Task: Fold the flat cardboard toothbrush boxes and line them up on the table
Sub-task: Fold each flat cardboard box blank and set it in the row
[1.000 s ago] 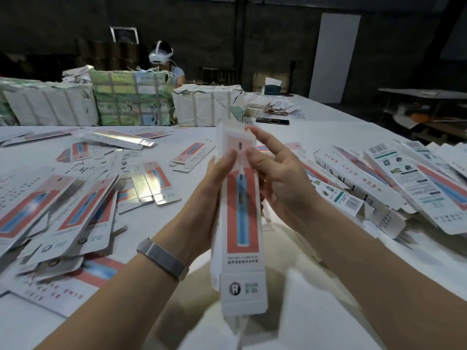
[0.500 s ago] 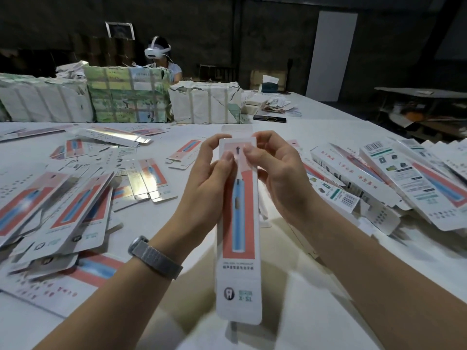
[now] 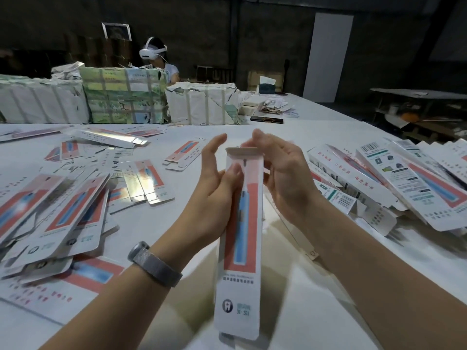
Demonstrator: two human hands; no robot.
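Long white toothbrush box (image 3: 240, 248), red-and-blue print, top flap bent over; held upright between left hand (image 3: 214, 183) and right hand (image 3: 283, 173), fingers pinching it

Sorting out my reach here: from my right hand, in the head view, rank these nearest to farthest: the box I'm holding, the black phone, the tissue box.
1. Held toothbrush box, touching the right hand.
2. Black phone, farther up the table.
3. Tissue box, behind it, at the far edge.

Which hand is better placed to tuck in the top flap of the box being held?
Probably the right hand: its fingertips already sit at the top flap of the toothbrush box, while the left hand steadies the side.
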